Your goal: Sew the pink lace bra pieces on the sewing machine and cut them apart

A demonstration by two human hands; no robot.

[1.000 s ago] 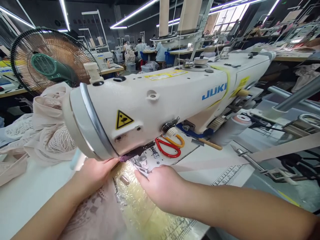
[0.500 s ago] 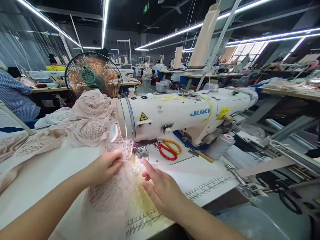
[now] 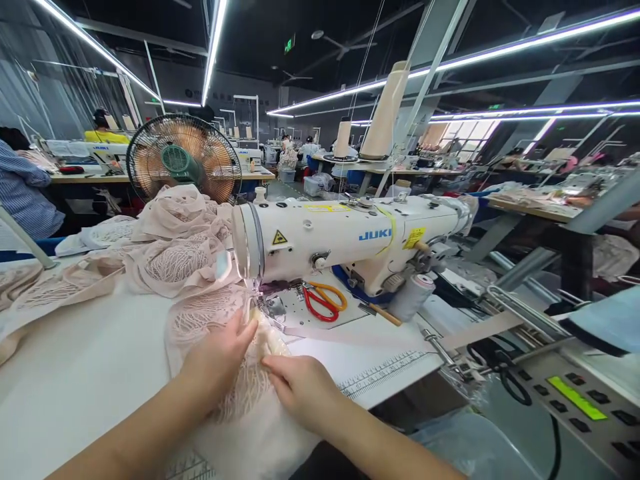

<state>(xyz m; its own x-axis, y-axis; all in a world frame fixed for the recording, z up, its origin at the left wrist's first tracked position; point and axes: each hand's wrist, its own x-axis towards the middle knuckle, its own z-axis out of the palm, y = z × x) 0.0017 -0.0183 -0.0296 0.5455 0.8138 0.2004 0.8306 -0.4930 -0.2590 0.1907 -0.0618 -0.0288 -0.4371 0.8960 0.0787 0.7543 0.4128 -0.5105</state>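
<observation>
Pale pink lace fabric (image 3: 245,393) runs from under the needle area of the white sewing machine (image 3: 330,230) down over the table's front edge. My left hand (image 3: 217,357) is closed on the lace just in front of the presser foot, thumb along its edge. Right of it, my right hand (image 3: 307,393) pinches the lace edge between thumb and fingers, a little nearer to me. More of the lace lies flat behind my left hand. Red and orange handled scissors (image 3: 325,303) rest on the machine bed, apart from both hands.
A heap of lace pieces (image 3: 175,247) lies left of the machine head. On the right are a grey thread cone (image 3: 413,297), a metal tape guide (image 3: 450,350) and a control panel (image 3: 575,400). A large fan (image 3: 183,160) stands behind; a person in a striped sleeve (image 3: 25,187) sits left.
My right hand has closed from a loose, pointing pose onto the lace edge. My left hand has moved lower with the fabric, which now covers the yellowish patch and part of the ruler. The view has shifted.
</observation>
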